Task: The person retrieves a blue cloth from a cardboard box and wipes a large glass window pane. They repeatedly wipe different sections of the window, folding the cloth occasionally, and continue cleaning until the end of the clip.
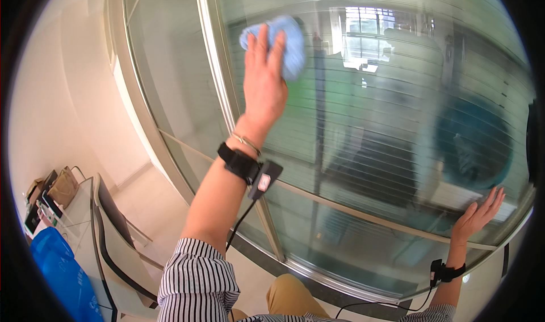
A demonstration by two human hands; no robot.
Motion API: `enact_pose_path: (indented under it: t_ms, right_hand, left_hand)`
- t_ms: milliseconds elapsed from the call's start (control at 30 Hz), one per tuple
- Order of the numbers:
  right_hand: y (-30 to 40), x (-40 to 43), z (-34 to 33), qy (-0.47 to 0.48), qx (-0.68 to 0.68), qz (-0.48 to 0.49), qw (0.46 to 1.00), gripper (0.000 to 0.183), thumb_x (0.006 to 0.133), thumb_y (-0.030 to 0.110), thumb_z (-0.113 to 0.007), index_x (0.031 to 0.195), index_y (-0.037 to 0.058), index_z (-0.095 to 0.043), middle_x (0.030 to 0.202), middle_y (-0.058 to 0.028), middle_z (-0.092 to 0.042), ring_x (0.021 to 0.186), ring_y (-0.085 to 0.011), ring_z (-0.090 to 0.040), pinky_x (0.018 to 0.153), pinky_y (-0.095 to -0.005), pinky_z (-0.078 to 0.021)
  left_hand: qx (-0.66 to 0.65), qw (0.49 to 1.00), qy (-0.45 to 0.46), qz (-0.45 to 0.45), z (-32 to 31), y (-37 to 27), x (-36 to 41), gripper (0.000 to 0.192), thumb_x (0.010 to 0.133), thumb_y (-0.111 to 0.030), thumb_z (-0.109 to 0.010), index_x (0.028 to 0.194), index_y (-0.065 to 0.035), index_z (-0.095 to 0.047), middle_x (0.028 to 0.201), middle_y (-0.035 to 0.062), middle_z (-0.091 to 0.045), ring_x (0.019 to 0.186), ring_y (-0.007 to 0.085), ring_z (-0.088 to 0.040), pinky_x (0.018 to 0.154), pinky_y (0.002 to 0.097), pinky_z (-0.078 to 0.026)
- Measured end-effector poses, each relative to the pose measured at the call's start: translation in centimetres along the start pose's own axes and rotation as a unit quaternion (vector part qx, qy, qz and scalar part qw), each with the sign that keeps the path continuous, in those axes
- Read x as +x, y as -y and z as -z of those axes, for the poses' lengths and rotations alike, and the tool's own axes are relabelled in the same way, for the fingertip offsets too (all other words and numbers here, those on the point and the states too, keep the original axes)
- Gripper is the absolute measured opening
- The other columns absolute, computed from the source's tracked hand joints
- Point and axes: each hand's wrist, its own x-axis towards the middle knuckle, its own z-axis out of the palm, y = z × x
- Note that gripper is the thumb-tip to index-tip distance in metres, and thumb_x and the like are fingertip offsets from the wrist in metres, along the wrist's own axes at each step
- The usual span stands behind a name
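My left hand (266, 75) presses a light blue cloth (294, 49) against the upper part of a sliding glass door panel (362, 109), close to its metal frame. The cloth is bunched under my fingers and shows on both sides of them. At the lower right, my right hand (479, 215) rests with fingers apart on or close to the same glass and holds nothing; whether the palm touches cannot be told. The glass carries thin horizontal lines and reflections of a window. Both wrists wear black straps with small devices and cables.
At the lower left stand a table (81, 224) with a brown paper bag (64, 188) and a blue bag (64, 271), and chairs (115, 228) beside it. The door's bottom track (340, 279) runs in front of my knees. A pale wall (51, 100) is at the left.
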Motion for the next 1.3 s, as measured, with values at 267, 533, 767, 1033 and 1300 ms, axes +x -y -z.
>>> enact_pose_path:
  t_ms: [267, 533, 767, 1033, 1300]
  right_hand:
    - [-0.1, 0.2, 0.4, -0.008, -0.001, 0.000, 1.000, 0.050, 0.106, 0.028, -0.038, 0.147, 0.0002, -0.042, 0.153, -0.0211, -0.039, 0.144, -0.0421, -0.031, 0.116, -0.0528, -0.0246]
    - [1.0, 0.4, 0.4, -0.007, 0.029, -0.003, 1.000, 0.049, 0.105, 0.025, -0.041, 0.147, 0.0013, -0.042, 0.153, -0.0211, -0.039, 0.143, -0.0425, -0.031, 0.116, -0.0533, -0.0252]
    - [0.1, 0.3, 0.3, -0.013, 0.016, 0.006, 1.000, 0.049, 0.105, 0.026, -0.042, 0.148, 0.0013, -0.042, 0.152, -0.0209, -0.040, 0.143, -0.0422, -0.032, 0.116, -0.0524, -0.0257]
    - [0.5, 0.4, 0.5, -0.020, 0.013, 0.017, 1.000, 0.048, 0.106, 0.028, -0.041, 0.145, 0.0003, -0.046, 0.151, -0.0211, -0.041, 0.141, -0.0407, -0.035, 0.115, -0.0505, -0.0283]
    - [0.5, 0.4, 0.0, -0.038, 0.016, 0.032, 0.999, 0.049, 0.106, 0.031, -0.042, 0.143, -0.0001, -0.048, 0.149, -0.0211, -0.043, 0.140, -0.0404, -0.036, 0.113, -0.0502, -0.0307]
  left_hand:
    - [-0.062, 0.998, 0.002, 0.003, -0.8, -5.3, -5.3, 0.075, 0.067, 0.021, -0.048, 0.136, -0.0063, -0.057, 0.148, 0.0216, -0.046, 0.138, 0.0468, -0.041, 0.113, 0.0477, -0.039]
    - [-0.034, 0.988, 0.153, 0.008, 1.4, -5.8, -22.8, 0.063, 0.071, 0.009, -0.059, 0.132, -0.0101, -0.060, 0.131, 0.0219, -0.050, 0.122, 0.0468, -0.048, 0.104, 0.0519, -0.046]
    - [0.056, 0.998, 0.034, -0.027, 0.9, -1.2, -7.4, 0.061, 0.077, 0.010, -0.057, 0.137, 0.0027, -0.049, 0.122, 0.0219, -0.052, 0.111, 0.0421, -0.052, 0.099, 0.0483, -0.046]
    - [0.121, 0.990, 0.059, 0.028, 0.2, 0.4, -11.7, 0.066, 0.076, 0.013, -0.057, 0.141, 0.0070, -0.044, 0.122, 0.0247, -0.050, 0.106, 0.0410, -0.051, 0.094, 0.0463, -0.046]
    - [0.017, 0.963, 0.202, 0.179, 1.6, -6.9, -32.2, 0.074, 0.075, 0.014, -0.056, 0.146, 0.0088, -0.035, 0.128, 0.0270, -0.046, 0.115, 0.0445, -0.049, 0.095, 0.0474, -0.046]
